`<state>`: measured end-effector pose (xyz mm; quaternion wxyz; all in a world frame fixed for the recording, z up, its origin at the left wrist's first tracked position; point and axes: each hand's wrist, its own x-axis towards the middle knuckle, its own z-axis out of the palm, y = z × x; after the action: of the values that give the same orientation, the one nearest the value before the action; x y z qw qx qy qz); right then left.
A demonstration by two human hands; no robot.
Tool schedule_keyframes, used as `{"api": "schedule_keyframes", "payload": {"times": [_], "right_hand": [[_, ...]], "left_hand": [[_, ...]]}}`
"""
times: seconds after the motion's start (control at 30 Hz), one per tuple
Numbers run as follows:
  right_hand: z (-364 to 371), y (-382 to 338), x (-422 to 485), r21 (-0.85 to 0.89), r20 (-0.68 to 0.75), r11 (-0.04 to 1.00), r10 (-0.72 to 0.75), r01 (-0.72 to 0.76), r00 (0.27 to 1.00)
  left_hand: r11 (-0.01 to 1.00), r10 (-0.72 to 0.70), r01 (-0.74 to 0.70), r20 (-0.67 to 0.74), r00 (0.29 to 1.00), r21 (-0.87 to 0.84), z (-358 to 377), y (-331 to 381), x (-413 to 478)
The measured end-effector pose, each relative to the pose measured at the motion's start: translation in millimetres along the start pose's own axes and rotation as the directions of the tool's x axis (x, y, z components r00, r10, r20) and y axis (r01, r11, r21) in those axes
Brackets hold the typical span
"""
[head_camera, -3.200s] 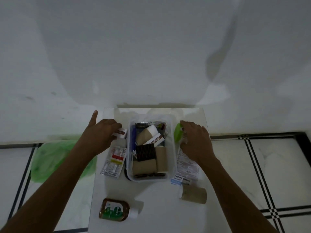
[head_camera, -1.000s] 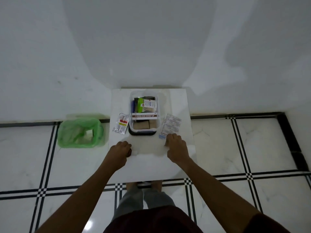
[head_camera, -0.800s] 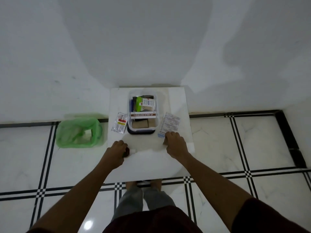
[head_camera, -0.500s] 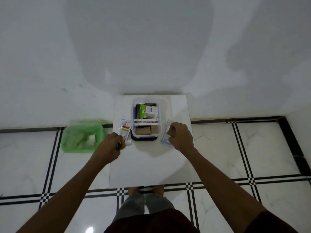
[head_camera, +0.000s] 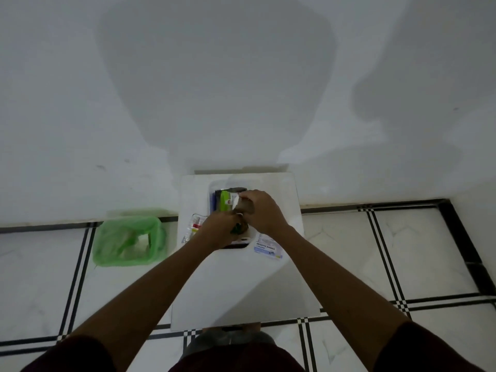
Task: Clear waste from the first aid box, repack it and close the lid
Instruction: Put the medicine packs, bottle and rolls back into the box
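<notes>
- Reaching over the first aid box (head_camera: 218, 185), both hands meet above its near half; the clear box sits toward the far edge of the white table (head_camera: 241, 285).
- The left hand (head_camera: 218, 232) has its fingers curled around a dark bottle with a green label (head_camera: 237, 228), which shows only as a sliver between the two hands.
- The right hand (head_camera: 261, 212) closes its fingers on a brownish bandage roll (head_camera: 245, 208), held just above the box contents.
- Just beyond the right fingertips, a green-and-white packet (head_camera: 225, 201) stands in the box.
- Left of the left knuckles, a small blister pack (head_camera: 193, 228) lies on the table beside the box.
- Under the right wrist, a flat antiseptic bandage packet (head_camera: 267, 247) lies on the table.
- Well left of the left hand, a green-lined bin (head_camera: 128, 240) stands on the tiled floor.
</notes>
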<state>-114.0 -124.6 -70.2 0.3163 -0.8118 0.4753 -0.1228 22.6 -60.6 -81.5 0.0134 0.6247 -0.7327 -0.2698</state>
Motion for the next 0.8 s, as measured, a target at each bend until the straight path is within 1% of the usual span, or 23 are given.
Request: {"api": "schedule_keyframes", "payload": {"times": [0.1, 0.23, 0.37, 0.47, 0.53, 0.63, 0.73, 0.8], "right_hand": [[5, 2, 3, -0.005, 0.034, 1.0, 0.009, -0.009, 0.999], [8, 0, 9, -0.012, 0.06, 1.0, -0.001, 0.002, 0.998], [10, -4, 14, -0.029, 0.112, 0.999, -0.038, 0.042, 0.993], [11, -6, 15, -0.016, 0.098, 0.998, -0.064, 0.066, 0.993], [14, -9, 13, -0.013, 0.1, 0.997, -0.081, 0.082, 0.992], [23, -12, 8, -0.009, 0.142, 0.996, -0.088, 0.091, 0.986], [32, -9, 3, -0.052, 0.19, 0.995, -0.069, 0.08, 0.979], [37, -5, -2, -0.093, 0.167, 0.991, -0.078, 0.094, 0.983]], "left_hand": [[0.995, -0.004, 0.01, 0.059, 0.998, -0.103, 3, -7, 6], [0.981, -0.005, 0.02, 0.073, 0.997, -0.194, 2, -19, 5], [0.982, -0.026, 0.04, 0.074, 0.997, -0.187, -2, -27, 3], [0.985, -0.045, 0.061, 0.104, 0.994, -0.161, -1, -33, 0], [0.99, -0.025, 0.042, 0.128, 0.991, -0.133, 5, -32, -5], [0.99, 0.033, -0.025, 0.053, 0.998, -0.137, 17, -29, -14], [0.989, 0.028, -0.043, -0.111, 0.993, -0.139, 19, -27, -31], [0.985, 0.035, -0.072, -0.229, 0.973, -0.155, 17, -31, -43]]}}
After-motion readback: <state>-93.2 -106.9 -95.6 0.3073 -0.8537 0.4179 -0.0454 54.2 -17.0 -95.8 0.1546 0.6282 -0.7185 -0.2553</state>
